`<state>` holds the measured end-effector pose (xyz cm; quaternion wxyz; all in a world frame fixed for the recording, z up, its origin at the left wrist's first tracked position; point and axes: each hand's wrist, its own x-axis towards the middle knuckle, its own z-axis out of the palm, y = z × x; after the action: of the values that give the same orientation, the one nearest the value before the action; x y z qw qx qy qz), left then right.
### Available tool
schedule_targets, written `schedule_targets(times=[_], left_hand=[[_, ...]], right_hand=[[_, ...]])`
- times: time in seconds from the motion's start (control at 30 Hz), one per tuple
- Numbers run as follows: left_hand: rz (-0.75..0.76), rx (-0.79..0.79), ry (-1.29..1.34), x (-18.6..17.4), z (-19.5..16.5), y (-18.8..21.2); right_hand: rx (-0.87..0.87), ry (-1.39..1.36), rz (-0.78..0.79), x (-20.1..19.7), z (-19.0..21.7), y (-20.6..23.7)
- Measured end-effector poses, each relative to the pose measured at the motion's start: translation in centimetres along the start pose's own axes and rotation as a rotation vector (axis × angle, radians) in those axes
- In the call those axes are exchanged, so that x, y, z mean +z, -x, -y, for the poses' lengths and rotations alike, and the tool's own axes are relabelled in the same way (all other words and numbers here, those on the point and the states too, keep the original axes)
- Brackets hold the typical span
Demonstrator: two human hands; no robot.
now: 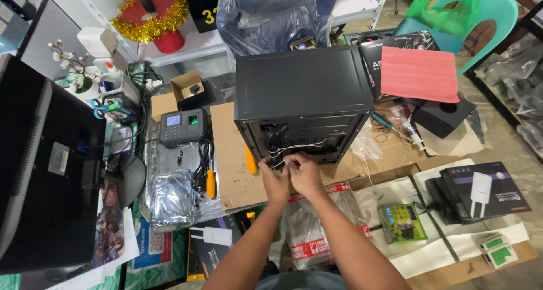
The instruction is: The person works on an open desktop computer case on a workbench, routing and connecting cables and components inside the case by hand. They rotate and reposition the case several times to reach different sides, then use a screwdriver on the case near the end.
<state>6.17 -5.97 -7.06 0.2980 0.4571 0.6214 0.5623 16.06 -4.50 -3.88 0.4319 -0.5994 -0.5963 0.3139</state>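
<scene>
A black computer case (304,83) lies on a sheet of cardboard (232,154), its open side facing me. Thin white cables (294,147) trail out of the opening. My left hand (273,180) and my right hand (304,173) are side by side at the lower edge of that opening, fingers pinched together on the cable ends. What the fingertips grip is too small to make out exactly. An orange-handled tool (250,160) lies just left of my left hand.
A second orange-handled screwdriver (210,182) lies by a black cord, near a grey keypad device (181,126). A dark monitor (45,160) stands at left. Red foam (418,74), boxes (481,191) and a green packet (401,222) crowd the right side.
</scene>
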Motion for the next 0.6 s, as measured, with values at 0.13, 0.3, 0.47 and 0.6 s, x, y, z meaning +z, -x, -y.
schedule_targets(times=[0.13, 0.3, 0.47, 0.6], left_hand=[[-0.061, 0.1, -0.159, 0.6, -0.4, 0.0], [-0.058, 0.101, -0.156, -0.3, -0.8, -1.2], [-0.065, 0.047, -0.059, -0.2, -1.1, -1.7], [-0.001, -0.025, -0.149, -0.1, -0.2, -1.4]], right_hand=[[-0.139, 0.124, -0.053, -0.4, -0.4, -0.5], [0.081, 0.122, -0.051, -0.3, -0.1, -0.4], [-0.019, 0.105, -0.12, -0.4, -0.1, 0.4], [0.034, 0.147, -0.101, 0.6, -1.1, 0.0]])
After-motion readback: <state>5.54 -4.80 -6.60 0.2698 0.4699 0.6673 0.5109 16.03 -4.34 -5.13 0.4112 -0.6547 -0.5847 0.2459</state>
